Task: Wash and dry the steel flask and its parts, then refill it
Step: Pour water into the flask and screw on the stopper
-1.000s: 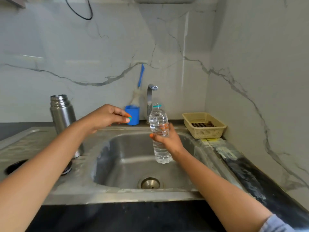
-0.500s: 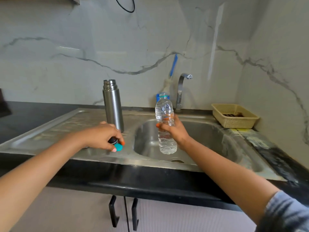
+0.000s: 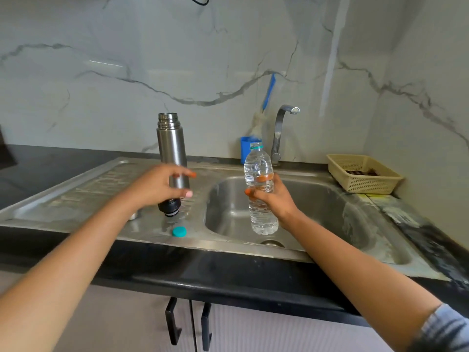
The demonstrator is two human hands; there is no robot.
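Refilling seems at hand: my right grip (image 3: 272, 199) holds the open bottle (image 3: 258, 163) over the sink (image 3: 330, 212), my left grip (image 3: 157, 186) is wide at the upright flask (image 3: 171, 141) on the drainboard (image 3: 88, 194), which needs steadying before pouring

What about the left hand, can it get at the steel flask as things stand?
Probably yes: the left hand is open, empty, right in front of the upright steel flask, with nothing seen between them.

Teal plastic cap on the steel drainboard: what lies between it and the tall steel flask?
Head view: a round black stopper lies between the teal plastic cap and the tall steel flask.
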